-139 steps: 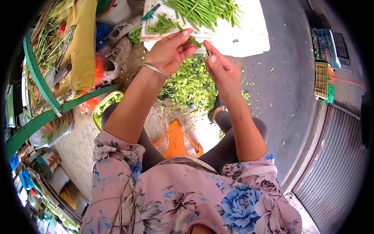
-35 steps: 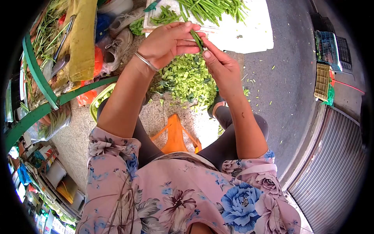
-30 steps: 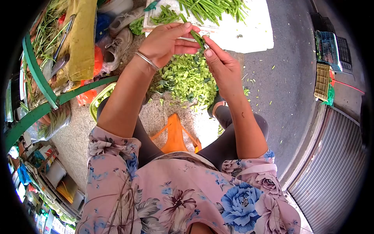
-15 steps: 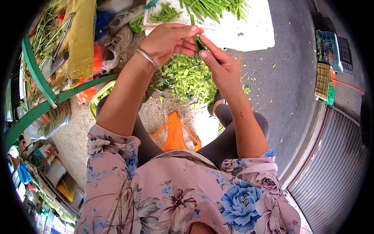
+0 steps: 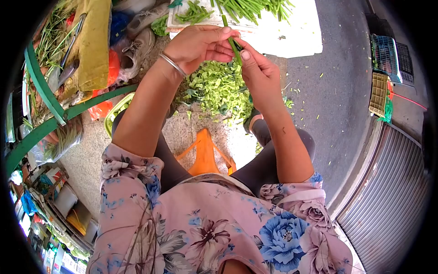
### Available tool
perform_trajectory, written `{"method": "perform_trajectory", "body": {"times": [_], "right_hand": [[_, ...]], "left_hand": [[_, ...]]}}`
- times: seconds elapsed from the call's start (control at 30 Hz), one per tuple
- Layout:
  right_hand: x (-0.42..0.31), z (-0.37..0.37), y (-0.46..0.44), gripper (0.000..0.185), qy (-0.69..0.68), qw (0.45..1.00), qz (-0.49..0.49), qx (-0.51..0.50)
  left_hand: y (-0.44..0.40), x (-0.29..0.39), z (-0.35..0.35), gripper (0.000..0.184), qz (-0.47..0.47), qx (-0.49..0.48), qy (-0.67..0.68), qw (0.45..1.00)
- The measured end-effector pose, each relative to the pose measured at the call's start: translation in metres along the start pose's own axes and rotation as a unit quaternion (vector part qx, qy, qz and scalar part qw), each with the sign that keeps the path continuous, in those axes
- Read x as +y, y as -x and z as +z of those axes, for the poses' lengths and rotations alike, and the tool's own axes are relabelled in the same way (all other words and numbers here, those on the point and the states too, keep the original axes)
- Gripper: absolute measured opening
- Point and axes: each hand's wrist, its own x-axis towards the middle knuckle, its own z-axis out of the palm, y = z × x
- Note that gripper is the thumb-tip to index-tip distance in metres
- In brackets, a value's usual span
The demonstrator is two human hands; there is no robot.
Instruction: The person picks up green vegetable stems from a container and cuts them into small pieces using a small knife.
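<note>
A green stem (image 5: 225, 21) runs slantwise between my hands, its upper end sticking out above my fingertips. My left hand (image 5: 200, 42), with a silver bangle at the wrist, pinches it between thumb and forefinger. The fingers of my right hand (image 5: 258, 68) are closed on the stem's lower part; whether they also hold a small tool is hidden. Beyond my hands, a white foam board (image 5: 301, 39) carries a pile of long green stems (image 5: 255, 9) and a small heap of short pieces (image 5: 194, 13). Cut green leaves (image 5: 219, 91) lie on the ground below my hands.
An orange stool (image 5: 204, 153) stands between my legs. At left are a green metal frame (image 5: 98, 105), a green basket (image 5: 114, 112), grey shoes (image 5: 137, 52) and a knife (image 5: 68, 73) by yellow cloth (image 5: 95, 50). Crates (image 5: 385, 55) and a rolling shutter (image 5: 388, 182) are at right.
The stem between my hands has turned from a dark, leafy-looking piece to a smoother green length. My right hand has shifted slightly, and the view has moved a little.
</note>
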Motion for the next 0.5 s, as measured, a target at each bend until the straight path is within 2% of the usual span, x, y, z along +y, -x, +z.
{"method": "perform_trajectory", "body": {"times": [0.07,0.1,0.17,0.3,0.4,0.43,0.5], "right_hand": [[-0.003,0.001,0.0,0.032,-0.104,0.992,0.065,-0.013],[-0.005,0.0,0.0,0.032,-0.104,0.992,0.065,-0.013],[-0.009,-0.003,-0.002,0.034,-0.184,0.971,0.152,-0.029],[-0.01,-0.012,-0.006,0.034,-0.217,0.96,0.166,-0.061],[-0.009,-0.029,-0.015,0.036,-0.171,0.978,0.063,0.097],[-0.011,-0.033,-0.016,0.036,-0.109,0.981,0.007,0.163],[0.001,-0.047,-0.022,0.05,0.004,0.976,-0.093,0.199]], "left_hand": [[0.0,0.001,-0.001,0.033,0.001,-0.004,-0.005,1.0],[0.0,0.001,-0.001,0.032,0.002,-0.007,-0.009,1.0],[0.0,0.0,-0.001,0.032,0.002,-0.007,-0.021,1.0],[-0.002,-0.001,-0.005,0.031,-0.003,-0.018,-0.029,0.999],[0.0,0.002,-0.004,0.031,0.0,-0.013,-0.024,1.0],[0.0,0.002,-0.006,0.031,0.0,-0.012,-0.024,1.0],[0.0,0.002,-0.01,0.033,0.006,0.032,-0.047,0.998]]}}
